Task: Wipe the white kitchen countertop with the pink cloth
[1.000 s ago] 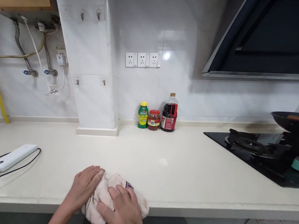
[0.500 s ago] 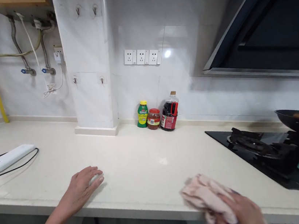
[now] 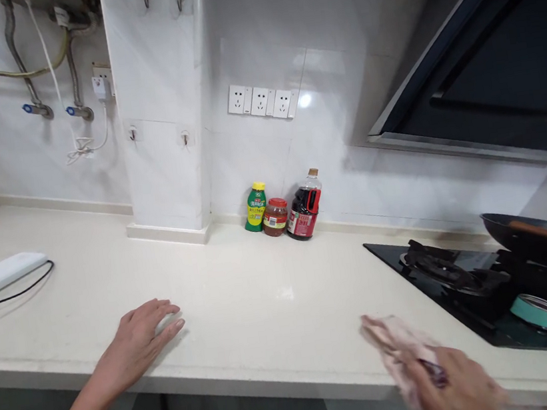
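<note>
My left hand (image 3: pixel 142 336) rests on the pale countertop (image 3: pixel 248 316) near its front edge. Its fingers are stretched out, with a gap between them and the thumb. Over the right part of the counter, my right hand (image 3: pixel 452 380) is closed on a crumpled pink cloth (image 3: pixel 398 353). The cloth hangs partly over the front edge, and both it and the hand are somewhat blurred by motion.
Against the wall stand a green bottle with a yellow cap (image 3: pixel 255 207), a red-lidded jar (image 3: pixel 275 218) and a dark sauce bottle (image 3: pixel 303 208). At right is a black gas stove (image 3: pixel 447 296) with a wok (image 3: pixel 534 231) and a teal ring-shaped item (image 3: pixel 540 312). A white corded device (image 3: pixel 5 275) lies left.
My right hand has moved right along the counter with the cloth. The view has turned a little to the right; my left hand stays at about the same place.
</note>
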A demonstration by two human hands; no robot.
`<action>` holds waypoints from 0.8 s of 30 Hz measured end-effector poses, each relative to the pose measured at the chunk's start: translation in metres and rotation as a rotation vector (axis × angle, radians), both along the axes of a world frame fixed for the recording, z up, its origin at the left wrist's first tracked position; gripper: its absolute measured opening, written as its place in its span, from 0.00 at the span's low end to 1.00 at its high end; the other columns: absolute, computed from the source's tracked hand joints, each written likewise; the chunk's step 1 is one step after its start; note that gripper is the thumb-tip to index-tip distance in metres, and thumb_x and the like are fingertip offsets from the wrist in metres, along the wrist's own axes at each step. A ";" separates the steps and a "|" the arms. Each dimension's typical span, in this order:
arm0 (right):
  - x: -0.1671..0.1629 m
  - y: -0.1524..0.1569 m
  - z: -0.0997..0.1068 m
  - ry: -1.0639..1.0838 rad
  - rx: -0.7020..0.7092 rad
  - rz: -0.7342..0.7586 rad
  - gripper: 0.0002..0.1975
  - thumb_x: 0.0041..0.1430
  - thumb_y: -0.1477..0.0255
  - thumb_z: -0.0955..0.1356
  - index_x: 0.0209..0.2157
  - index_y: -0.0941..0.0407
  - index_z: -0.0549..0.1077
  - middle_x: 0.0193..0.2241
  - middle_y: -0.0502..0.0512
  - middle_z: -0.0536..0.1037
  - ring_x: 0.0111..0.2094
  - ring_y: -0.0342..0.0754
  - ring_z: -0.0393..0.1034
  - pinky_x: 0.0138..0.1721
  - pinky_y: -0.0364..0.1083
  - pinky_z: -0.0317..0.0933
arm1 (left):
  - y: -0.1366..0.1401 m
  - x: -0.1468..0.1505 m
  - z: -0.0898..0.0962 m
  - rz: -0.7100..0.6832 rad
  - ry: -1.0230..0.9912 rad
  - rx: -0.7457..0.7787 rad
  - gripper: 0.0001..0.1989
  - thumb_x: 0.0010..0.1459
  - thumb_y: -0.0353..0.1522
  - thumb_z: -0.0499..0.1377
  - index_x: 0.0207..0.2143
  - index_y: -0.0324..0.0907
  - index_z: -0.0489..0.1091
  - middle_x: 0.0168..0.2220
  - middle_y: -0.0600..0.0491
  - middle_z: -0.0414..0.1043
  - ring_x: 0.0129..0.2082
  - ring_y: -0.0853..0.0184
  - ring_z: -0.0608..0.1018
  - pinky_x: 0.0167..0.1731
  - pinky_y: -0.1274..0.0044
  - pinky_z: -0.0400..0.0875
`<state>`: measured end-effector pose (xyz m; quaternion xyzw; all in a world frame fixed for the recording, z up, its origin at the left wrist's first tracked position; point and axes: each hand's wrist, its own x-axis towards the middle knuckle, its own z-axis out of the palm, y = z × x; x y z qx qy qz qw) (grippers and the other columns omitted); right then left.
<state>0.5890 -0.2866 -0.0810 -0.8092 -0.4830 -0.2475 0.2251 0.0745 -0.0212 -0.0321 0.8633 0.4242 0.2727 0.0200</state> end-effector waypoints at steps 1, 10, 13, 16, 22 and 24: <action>-0.029 0.012 -0.001 -0.056 0.103 0.026 0.23 0.57 0.46 0.63 0.36 0.50 0.75 0.36 0.61 0.74 0.39 0.60 0.67 0.38 0.58 0.59 | 0.001 -0.001 -0.001 -0.002 0.004 0.006 0.23 0.67 0.52 0.49 0.53 0.52 0.73 0.58 0.51 0.72 0.62 0.55 0.69 0.58 0.64 0.61; -0.298 0.105 0.040 0.105 0.208 0.598 0.21 0.53 0.60 0.73 0.48 0.47 0.70 0.43 0.55 0.71 0.43 0.57 0.60 0.48 0.60 0.52 | 0.004 0.001 0.001 -0.004 -0.018 0.013 0.23 0.68 0.51 0.48 0.51 0.50 0.74 0.56 0.51 0.75 0.61 0.57 0.71 0.61 0.65 0.60; -0.331 0.119 0.031 0.099 0.152 0.706 0.30 0.45 0.61 0.76 0.50 0.49 0.68 0.48 0.57 0.70 0.44 0.58 0.60 0.48 0.63 0.52 | 0.003 0.003 0.006 -0.011 -0.043 0.006 0.24 0.68 0.50 0.46 0.50 0.50 0.74 0.54 0.52 0.76 0.59 0.58 0.72 0.61 0.66 0.61; -0.337 0.120 0.029 0.124 0.149 0.795 0.27 0.48 0.61 0.75 0.50 0.49 0.68 0.50 0.58 0.70 0.45 0.59 0.61 0.47 0.63 0.54 | 0.000 0.004 0.011 -0.014 -0.064 -0.007 0.24 0.67 0.49 0.45 0.49 0.49 0.75 0.53 0.53 0.77 0.58 0.60 0.73 0.61 0.68 0.63; -0.282 0.111 0.076 0.800 0.085 0.993 0.14 0.64 0.59 0.63 0.47 0.49 0.70 0.43 0.52 0.75 0.44 0.51 0.68 0.48 0.53 0.63 | -0.008 0.008 0.017 0.013 -0.084 -0.028 0.25 0.67 0.50 0.45 0.47 0.48 0.76 0.52 0.52 0.78 0.57 0.59 0.74 0.60 0.67 0.63; -0.245 0.114 0.087 0.975 0.095 0.890 0.20 0.64 0.52 0.62 0.48 0.51 0.69 0.45 0.53 0.77 0.46 0.50 0.70 0.50 0.50 0.64 | -0.011 0.008 0.019 0.028 -0.081 -0.046 0.24 0.67 0.49 0.45 0.47 0.49 0.76 0.53 0.52 0.77 0.59 0.58 0.73 0.60 0.66 0.63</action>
